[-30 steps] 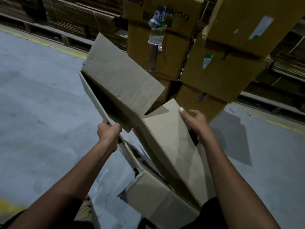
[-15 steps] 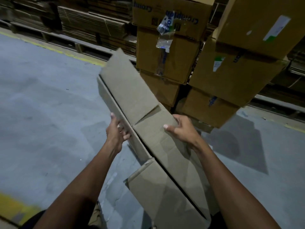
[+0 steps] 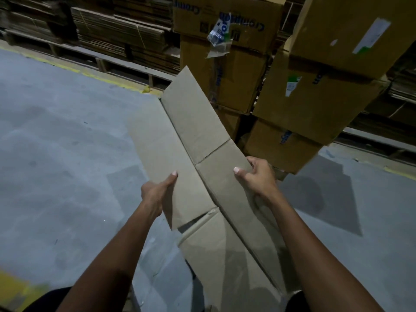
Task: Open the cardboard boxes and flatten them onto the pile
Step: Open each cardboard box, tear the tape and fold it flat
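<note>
Both bare forearms reach forward from the bottom of the view to a long, nearly flattened cardboard box [image 3: 202,154], held up off the grey concrete floor [image 3: 56,154] and slanting away from the person toward the stacked cartons. The left hand [image 3: 157,194] takes the box's left edge: its thumb lies straight on the upper face while the other fingers go under the panel, out of sight, so this grip is clamped on the cardboard. The right hand [image 3: 256,176] takes the right edge, thumb on top pointing left, fingers curled round the rim, likewise clamped on the box. The wrists sit level with each other, the arms angled slightly inward. A crease runs lengthwise between the two hands, and a flap gapes a little at the near end, just beside the left wrist. Behind stand brown cartons [image 3: 315,97] stacked crookedly, with loose tape [image 3: 218,34] hanging from one, and bundled flat cardboard [image 3: 117,32] on pallets
</note>
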The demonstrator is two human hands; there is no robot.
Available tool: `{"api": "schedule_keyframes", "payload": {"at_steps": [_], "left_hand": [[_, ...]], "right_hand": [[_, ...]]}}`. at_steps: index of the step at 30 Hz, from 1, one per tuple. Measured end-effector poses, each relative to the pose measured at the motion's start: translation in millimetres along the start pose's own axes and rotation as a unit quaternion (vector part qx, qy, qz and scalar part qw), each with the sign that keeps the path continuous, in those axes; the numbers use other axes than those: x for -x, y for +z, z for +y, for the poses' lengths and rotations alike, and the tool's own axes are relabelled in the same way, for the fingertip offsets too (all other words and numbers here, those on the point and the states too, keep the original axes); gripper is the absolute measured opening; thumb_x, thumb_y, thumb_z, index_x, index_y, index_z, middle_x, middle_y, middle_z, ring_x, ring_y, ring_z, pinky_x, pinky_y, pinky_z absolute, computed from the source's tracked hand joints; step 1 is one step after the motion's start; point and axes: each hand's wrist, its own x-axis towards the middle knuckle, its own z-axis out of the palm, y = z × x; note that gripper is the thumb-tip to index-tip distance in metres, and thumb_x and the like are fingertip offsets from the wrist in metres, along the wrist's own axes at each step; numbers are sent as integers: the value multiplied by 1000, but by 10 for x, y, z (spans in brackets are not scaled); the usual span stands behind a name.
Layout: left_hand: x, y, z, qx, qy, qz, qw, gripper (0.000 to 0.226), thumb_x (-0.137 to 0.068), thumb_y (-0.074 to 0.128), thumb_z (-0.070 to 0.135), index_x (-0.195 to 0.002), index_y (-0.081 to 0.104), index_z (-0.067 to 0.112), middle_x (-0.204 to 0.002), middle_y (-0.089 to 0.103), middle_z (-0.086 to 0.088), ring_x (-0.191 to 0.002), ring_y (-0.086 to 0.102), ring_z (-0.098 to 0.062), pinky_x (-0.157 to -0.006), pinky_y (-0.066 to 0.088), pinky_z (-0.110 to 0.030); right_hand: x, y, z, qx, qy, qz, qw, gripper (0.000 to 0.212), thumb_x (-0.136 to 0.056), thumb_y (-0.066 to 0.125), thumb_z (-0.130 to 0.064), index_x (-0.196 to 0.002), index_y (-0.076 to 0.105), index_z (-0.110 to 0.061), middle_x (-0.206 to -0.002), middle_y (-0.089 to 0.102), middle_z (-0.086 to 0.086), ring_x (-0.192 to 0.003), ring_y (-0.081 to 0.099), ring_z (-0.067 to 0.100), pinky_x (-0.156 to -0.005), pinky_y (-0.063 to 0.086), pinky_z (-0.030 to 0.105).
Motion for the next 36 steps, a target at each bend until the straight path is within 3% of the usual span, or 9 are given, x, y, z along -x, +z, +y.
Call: {"api": "schedule_keyframes", "payload": {"at_steps": [6, 9, 13, 18, 23, 27, 30, 34, 36], "left_hand": [[399, -35, 488, 5, 90, -12, 996, 23, -80, 83, 22, -94, 68, 13, -100, 73, -12, -83, 69, -28, -73, 59, -39], [444, -6, 595, -8, 110, -2, 994, 16, -88, 75, 20, -98, 68, 10, -102, 72, -15, -83, 68, -30, -62, 56, -34], [560, 45, 683, 2, 88, 8, 996, 13, -89, 72, 16, -93, 65, 5, -94, 70, -15, -80, 69, -27, -59, 58, -34], [736, 196, 751, 35, 85, 15, 996, 23, -91, 70, 20, -82, 58, 2, -80, 66, -17, -71, 70, -26, -60, 62, -40], [712, 216, 728, 15, 116, 22, 993, 27, -89, 70, 23, -80, 54, 5, -91, 69, -23, -75, 72, -29, -55, 61, -41], [759, 197, 764, -40, 230, -31, 972, 36, -96, 63, 41, -103, 60, 6, -97, 71, -15, -71, 75, -18, -60, 62, -34], [764, 160, 797, -233, 409, -49, 881, 52, -92, 70, 28, -137, 42, 22, -113, 67, -7, -79, 69, -10, -64, 58, -26], [850, 185, 846, -519, 624, 59, 581, 98, -64, 90, 27, -147, 38, 32, -124, 52, -14, -102, 53, -26, -80, 46, -39], [921, 256, 848, -595, 637, 42, 488, 91, -62, 89, 25, -142, 45, 32, -136, 50, -13, -125, 45, -32, -100, 36, -47]], "right_hand": [[99, 269, -183, 99, -29, 9, 995, 17, -97, 63, -32, -110, 69, -23, -103, 73, -1, -96, 67, 20, -80, 54, 33], [204, 407, -275, 108, -51, -43, 992, 24, -100, 58, -29, -121, 66, -21, -113, 72, 5, -105, 66, 27, -88, 54, 37], [425, 520, -417, 47, -70, -178, 980, 75, -83, 69, -63, -145, 44, -29, -135, 63, 0, -120, 61, 21, -100, 53, 43], [800, 746, -446, 208, -76, -248, 943, 120, -70, 76, -72, -160, 6, -33, -168, 15, -3, -150, 25, 24, -117, 34, 51], [861, 960, -380, 249, -108, -67, 960, 50, -103, 51, -29, -151, 36, -27, -143, 55, 7, -121, 58, 32, -93, 49, 43], [610, 740, -427, 222, -105, -49, 968, 35, -102, 49, -28, -136, 59, -28, -104, 71, 12, -91, 66, 35, -75, 56, 41], [500, 502, -459, 189, -94, -71, 975, 29, -102, 55, -29, -129, 65, -30, -100, 72, 2, -87, 66, 22, -74, 58, 39], [430, 276, -506, 187, -133, -88, 969, 12, -99, 60, -27, -106, 70, -29, -89, 70, -2, -81, 62, 19, -69, 50, 35], [416, 263, -534, 196, -157, -91, 964, 8, -96, 64, -27, -101, 71, -29, -90, 72, -1, -84, 65, 23, -71, 54, 39]]}}
